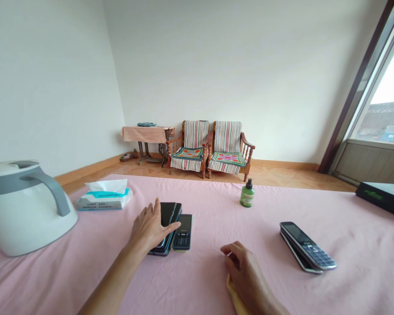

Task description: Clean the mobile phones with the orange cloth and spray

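Observation:
On the pink cloth, my left hand rests over a stack of dark smartphones, fingers spread and thumb reaching toward a small keypad phone beside the stack. My right hand is at the lower centre with its fingers curled. A yellow cloth shows under it, partly hidden by the palm, and seems to be gripped. To the right, a silver-edged keypad phone lies on top of another phone. A green bottle with a black cap stands upright behind my right hand.
A white and grey jug stands at the left, near a tissue pack. A black box sits at the right edge of the pink cloth. Two wooden chairs and a covered side table are against the back wall.

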A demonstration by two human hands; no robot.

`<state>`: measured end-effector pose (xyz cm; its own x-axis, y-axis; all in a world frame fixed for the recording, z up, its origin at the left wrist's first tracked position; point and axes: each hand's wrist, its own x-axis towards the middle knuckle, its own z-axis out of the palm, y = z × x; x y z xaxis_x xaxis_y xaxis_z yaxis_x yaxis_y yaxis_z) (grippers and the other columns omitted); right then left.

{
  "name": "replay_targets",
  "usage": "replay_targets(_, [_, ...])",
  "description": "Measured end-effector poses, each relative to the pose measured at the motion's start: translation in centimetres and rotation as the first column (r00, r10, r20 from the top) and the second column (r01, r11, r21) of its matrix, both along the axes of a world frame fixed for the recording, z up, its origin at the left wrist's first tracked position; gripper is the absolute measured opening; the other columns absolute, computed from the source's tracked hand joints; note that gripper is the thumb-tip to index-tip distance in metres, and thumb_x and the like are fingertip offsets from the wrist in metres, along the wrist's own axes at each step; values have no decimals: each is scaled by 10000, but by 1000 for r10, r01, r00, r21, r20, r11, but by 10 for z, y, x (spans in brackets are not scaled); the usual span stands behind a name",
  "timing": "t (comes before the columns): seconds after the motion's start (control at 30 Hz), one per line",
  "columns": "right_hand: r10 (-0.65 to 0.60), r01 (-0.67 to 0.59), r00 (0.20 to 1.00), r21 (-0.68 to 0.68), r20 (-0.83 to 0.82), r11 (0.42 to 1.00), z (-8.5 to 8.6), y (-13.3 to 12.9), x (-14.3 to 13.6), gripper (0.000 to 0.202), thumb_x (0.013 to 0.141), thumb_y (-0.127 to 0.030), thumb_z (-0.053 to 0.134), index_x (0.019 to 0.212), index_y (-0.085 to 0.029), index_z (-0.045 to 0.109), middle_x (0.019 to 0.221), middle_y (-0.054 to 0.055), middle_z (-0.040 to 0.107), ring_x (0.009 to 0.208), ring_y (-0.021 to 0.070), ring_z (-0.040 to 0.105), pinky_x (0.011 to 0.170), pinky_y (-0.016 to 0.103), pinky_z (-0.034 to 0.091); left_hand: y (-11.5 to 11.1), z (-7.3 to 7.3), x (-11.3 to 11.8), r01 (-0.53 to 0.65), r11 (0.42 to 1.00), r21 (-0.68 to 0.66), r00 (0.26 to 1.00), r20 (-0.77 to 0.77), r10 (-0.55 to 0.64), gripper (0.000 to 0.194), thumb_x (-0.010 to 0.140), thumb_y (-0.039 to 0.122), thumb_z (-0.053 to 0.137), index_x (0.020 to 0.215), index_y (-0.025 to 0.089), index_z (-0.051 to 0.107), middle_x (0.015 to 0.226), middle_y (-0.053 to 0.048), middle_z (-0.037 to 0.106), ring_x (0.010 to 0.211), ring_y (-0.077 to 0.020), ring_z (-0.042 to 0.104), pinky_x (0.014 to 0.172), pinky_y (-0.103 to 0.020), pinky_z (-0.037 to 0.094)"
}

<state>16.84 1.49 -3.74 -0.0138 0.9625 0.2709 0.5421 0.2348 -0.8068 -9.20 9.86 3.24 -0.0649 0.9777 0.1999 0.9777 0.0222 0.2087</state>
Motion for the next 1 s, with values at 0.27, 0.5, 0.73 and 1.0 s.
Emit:
replay_targets(0.27, [7, -7, 1000, 12, 17, 1000, 4, -1, 0, 228, 777, -116, 439, 835, -164, 654, 800, 55, 629, 716, 165, 600, 658, 264, 433, 3, -11, -9, 76, 991, -106, 994, 92, -67, 975, 691, 621, 574, 1442, 114, 213, 1280, -197, 547, 1096, -324, 587, 834, -344, 456])
replay_targets(0.5, [-7, 6, 999, 14, 46, 1000, 4, -2, -2, 241, 789, -108, 438, 849, -158, 666, 791, 61, 634, 695, 161, 603, 647, 260, 448, 2, -13, 0, 75, 995, -72, 993, 95, -68, 828, 733, 473, 580, 1426, 145, 268, 1279, -170, 549, 1115, -310, 570, 858, -349, 444])
replay_targets(0.73, [288, -295, 912, -20, 294, 955, 43, -8, -28, 408, 808, -75, 427, 1168, -136, 610, 1211, 136, 597, 1113, 241, 542, 943, 361, 415, 6, -17, -6, 85, 995, -57, 991, 107, -78, 812, 795, 652, 442, 1408, 137, 304, 1321, -167, 528, 1175, -313, 528, 893, -365, 434])
replay_targets(1.0, [380, -354, 829, -142, 410, 924, 58, -10, -65, 451, 776, -21, 414, 1169, -143, 599, 1267, 130, 578, 1159, 287, 517, 969, 467, 387, 7, -21, -8, 102, 995, -24, 990, 105, -99, 719, 836, 589, 429, 1361, 100, 376, 1302, -195, 538, 1163, -315, 542, 909, -352, 424])
